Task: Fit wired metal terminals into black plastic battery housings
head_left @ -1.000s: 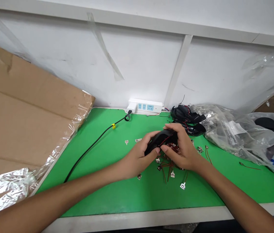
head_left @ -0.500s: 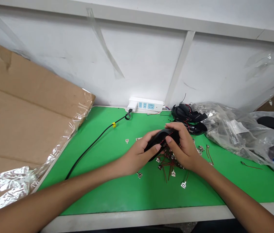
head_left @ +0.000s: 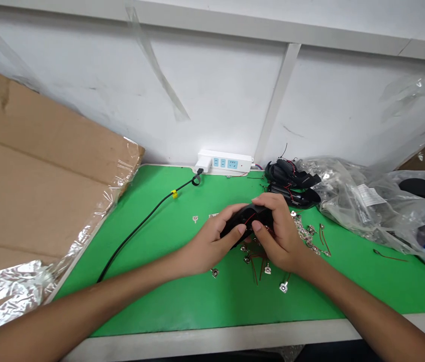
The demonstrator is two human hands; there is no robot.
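Note:
A curved black plastic shell [head_left: 243, 221] with a thin red wire along its inside is held between both hands above the green mat. My left hand [head_left: 218, 234] is closed around its left end, thumb on the inner face. My right hand [head_left: 277, 229] grips the right end, its thumb pressed near the red wire and its fingers over the far edge. Below the hands lie several small metal contact pieces [head_left: 268, 269] with red wires, partly hidden by my right hand. One more metal piece [head_left: 214, 273] lies under my left wrist.
Black shells with red wires [head_left: 291, 181] are piled at the back right, beside clear plastic bags [head_left: 355, 206]. A white power strip [head_left: 227, 163] with a plugged-in black cable [head_left: 137, 231] stands against the wall. Plastic-wrapped cardboard [head_left: 54, 166] covers the left side.
Both thumbs stay pressed on the black shell, which has tilted slightly and shifted a little left in view. The right hand has turned slightly; more metal pieces show to its right.

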